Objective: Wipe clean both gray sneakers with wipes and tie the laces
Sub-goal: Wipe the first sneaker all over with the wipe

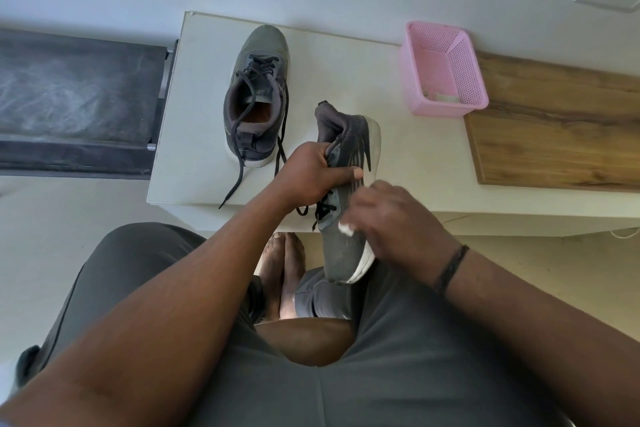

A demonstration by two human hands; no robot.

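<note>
Nearest the camera are the person's lap and forearms, reaching forward over gray shorts. Left hand (313,172) clasps one sneaker (346,204) round its collar, thumb across the side, and holds it in the air at the near edge of the bench (194,121), toe pointing down toward the lap, white sole to the right. Right hand (388,218) has its fingers curled round a white wipe (346,228) and presses it on the upper of this shoe, near the lower laces. So the grip on both sides is taken up: left on the shoe, right on the wipe.

Judging by this, the job is at the wiping of the first or second shoe; which one cannot be told. Its laces (323,210) hang loose and untied. A second sneaker (254,97) stands upright on the bench, well apart from the hands, its own laces trailing untied across the top toward the near edge. Whether it is already wiped cannot be told from here.

A pink basket (474,80) sits further right on the bench with something pale and crumpled inside, possibly used wipes. Both bows are left to tie, and probably more wiping.
</note>
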